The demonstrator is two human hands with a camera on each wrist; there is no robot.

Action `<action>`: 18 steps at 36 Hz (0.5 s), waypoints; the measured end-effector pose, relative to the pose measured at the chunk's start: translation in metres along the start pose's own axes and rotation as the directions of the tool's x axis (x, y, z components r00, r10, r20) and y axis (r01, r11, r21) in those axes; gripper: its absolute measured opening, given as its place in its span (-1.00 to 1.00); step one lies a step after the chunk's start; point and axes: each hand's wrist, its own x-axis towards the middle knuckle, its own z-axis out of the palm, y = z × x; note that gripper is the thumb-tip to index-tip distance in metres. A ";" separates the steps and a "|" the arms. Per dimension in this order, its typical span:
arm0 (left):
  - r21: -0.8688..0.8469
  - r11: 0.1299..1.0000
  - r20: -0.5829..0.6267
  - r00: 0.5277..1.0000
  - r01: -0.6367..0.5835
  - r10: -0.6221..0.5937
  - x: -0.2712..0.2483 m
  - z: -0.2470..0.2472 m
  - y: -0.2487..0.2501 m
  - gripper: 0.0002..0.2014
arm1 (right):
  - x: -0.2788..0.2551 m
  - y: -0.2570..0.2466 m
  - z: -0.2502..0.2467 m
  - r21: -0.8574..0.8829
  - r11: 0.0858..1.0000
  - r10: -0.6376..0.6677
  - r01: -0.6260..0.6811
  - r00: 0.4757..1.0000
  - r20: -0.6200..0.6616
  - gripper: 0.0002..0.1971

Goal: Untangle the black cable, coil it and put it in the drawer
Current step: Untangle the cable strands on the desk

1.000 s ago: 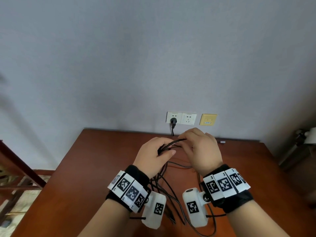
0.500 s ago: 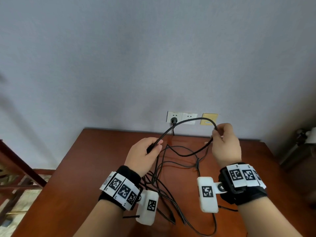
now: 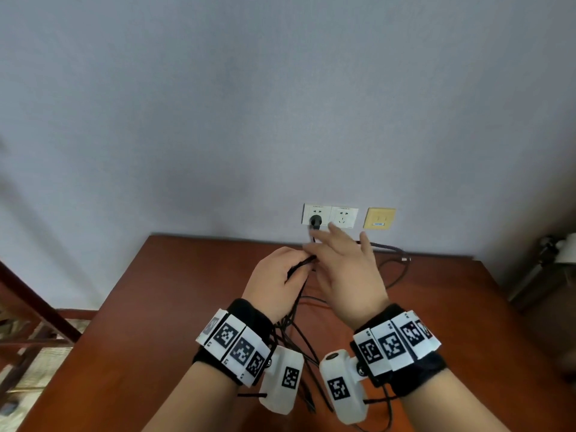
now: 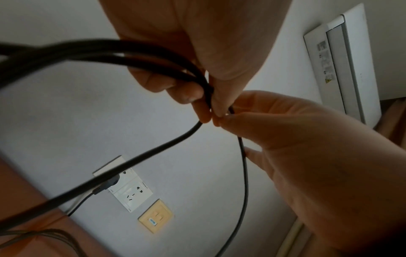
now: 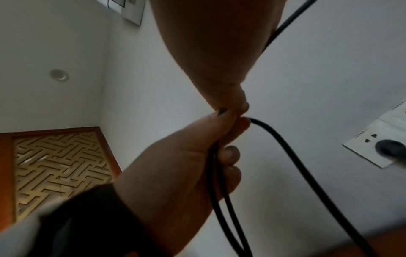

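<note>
The black cable (image 3: 300, 265) hangs in several loose strands from my left hand (image 3: 274, 282) down onto the brown table (image 3: 156, 322). In the left wrist view the left hand (image 4: 204, 107) grips a bundle of strands of the cable (image 4: 153, 153). My right hand (image 3: 346, 275) is close against it, thumb and forefinger pinching the cable, the other fingers spread. The right wrist view shows this pinch of the right hand (image 5: 232, 107) just above the left hand (image 5: 186, 165), with the cable (image 5: 296, 156) looping away. A free cable end (image 3: 405, 259) lies near the wall. No drawer is in view.
A black plug (image 3: 315, 221) sits in the white wall sockets (image 3: 343, 217), with a yellow wall plate (image 3: 379, 218) beside them. A dark wooden frame (image 3: 31, 307) stands left of the table. A white wall unit (image 4: 342, 60) hangs high on the wall.
My right hand, which had drawn a length of cable out to the right, has swung back to the left hand and brought that length to the bundle. The left hand barely moved.
</note>
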 end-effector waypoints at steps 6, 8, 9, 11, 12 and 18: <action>-0.018 0.999 -0.005 0.999 0.045 -0.045 0.000 -0.001 0.000 -0.79 | -0.001 0.008 -0.003 0.095 0.995 0.048 -0.045 0.998 -0.031 -0.79; -0.007 0.997 -0.014 0.997 0.076 -0.076 -0.001 -0.003 -0.003 -0.80 | -0.001 0.014 -0.006 0.121 0.984 0.137 -0.131 0.989 -0.050 -0.88; -0.010 0.995 -0.021 0.995 0.098 -0.098 -0.001 -0.005 -0.005 -0.79 | -0.001 0.018 -0.008 0.145 0.975 0.180 -0.170 0.981 -0.065 -0.91; -0.015 0.990 -0.033 0.990 0.139 -0.139 -0.003 -0.007 -0.009 -0.75 | 0.000 0.025 -0.012 0.206 0.948 0.268 -0.243 0.958 -0.103 -0.93; -0.018 0.988 -0.038 0.987 0.156 -0.157 -0.004 -0.008 -0.011 -0.73 | 0.000 0.030 -0.014 0.235 0.931 0.313 -0.279 0.942 -0.121 -0.94; -0.052 0.967 -0.106 0.962 0.249 -0.253 -0.006 -0.010 -0.021 -0.73 | 0.002 0.057 -0.020 0.316 0.853 0.480 -0.415 0.862 -0.162 -0.97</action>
